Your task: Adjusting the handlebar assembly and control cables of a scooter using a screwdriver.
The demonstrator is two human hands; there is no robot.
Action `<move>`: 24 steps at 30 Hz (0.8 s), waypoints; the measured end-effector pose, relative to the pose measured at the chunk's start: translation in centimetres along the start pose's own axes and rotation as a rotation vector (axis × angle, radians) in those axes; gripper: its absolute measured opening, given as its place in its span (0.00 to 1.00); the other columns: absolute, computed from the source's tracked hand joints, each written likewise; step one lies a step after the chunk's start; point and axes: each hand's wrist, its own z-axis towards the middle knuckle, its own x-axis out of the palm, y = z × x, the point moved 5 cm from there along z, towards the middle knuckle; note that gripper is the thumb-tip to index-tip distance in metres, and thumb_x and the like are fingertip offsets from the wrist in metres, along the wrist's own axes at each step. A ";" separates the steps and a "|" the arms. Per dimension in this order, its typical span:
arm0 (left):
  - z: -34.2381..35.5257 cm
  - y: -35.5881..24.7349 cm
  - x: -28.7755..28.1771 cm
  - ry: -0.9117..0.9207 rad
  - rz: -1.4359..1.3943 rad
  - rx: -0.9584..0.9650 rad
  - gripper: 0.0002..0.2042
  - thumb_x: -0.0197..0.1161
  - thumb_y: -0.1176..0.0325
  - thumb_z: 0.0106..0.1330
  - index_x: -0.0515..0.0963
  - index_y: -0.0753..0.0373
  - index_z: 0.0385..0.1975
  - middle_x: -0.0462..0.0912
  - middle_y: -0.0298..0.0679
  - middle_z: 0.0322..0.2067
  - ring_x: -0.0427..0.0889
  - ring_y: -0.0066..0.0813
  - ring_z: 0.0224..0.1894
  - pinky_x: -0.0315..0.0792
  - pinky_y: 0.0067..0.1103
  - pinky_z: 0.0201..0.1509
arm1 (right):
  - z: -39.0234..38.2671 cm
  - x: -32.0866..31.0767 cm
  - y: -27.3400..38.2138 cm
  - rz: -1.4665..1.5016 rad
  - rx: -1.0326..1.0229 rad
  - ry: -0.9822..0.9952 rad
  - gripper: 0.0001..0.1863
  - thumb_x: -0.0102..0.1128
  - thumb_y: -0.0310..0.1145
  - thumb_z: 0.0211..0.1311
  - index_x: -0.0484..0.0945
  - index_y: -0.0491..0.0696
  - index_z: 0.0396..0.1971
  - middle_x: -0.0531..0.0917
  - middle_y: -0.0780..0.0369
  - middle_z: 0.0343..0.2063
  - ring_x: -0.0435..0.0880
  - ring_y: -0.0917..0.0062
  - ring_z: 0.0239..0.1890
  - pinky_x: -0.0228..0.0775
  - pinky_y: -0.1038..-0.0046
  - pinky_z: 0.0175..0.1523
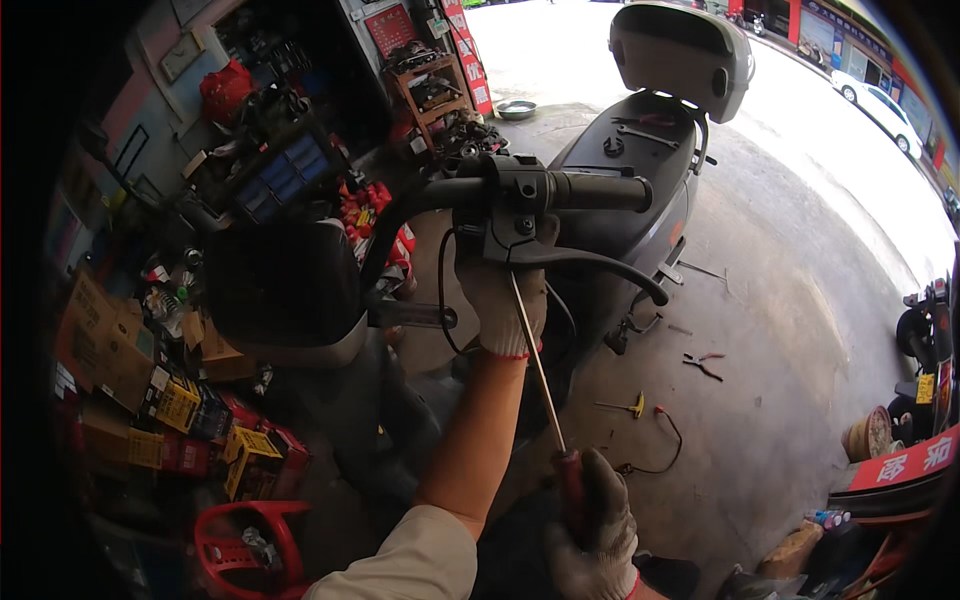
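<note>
A scooter handlebar with a black brake lever (600, 262) and its housing (515, 225) is in front of me. My left hand (497, 300), in a pale work glove, is wrapped round the housing from beneath. Most of its fingers are hidden behind the housing. Lower down, my gloved right hand (605, 525) grips a long screwdriver (541, 375) by its dark red handle. The slanting shaft reaches up to the underside of the housing, near the lever's base; the exact contact of the tip is hard to see.
Pliers and a wrench (648, 135) lie on the scooter seat (600, 165). Other pliers (704, 366), a yellow-handled tool (637, 405) and a cable (680, 435) rest on the concrete floor. Boxes (110, 335) and a red plastic chair (215, 540) crowd the left.
</note>
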 end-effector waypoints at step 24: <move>2.5 -19.8 17.9 0.323 1.699 0.093 0.08 0.60 0.75 0.65 0.79 0.63 0.42 0.81 0.45 0.37 0.82 0.45 0.41 0.76 0.34 0.47 | -0.5 2.5 1.5 0.229 0.997 -0.119 0.27 0.59 0.54 0.69 0.78 0.44 0.50 0.83 0.62 0.33 0.83 0.79 0.34 0.78 0.74 0.34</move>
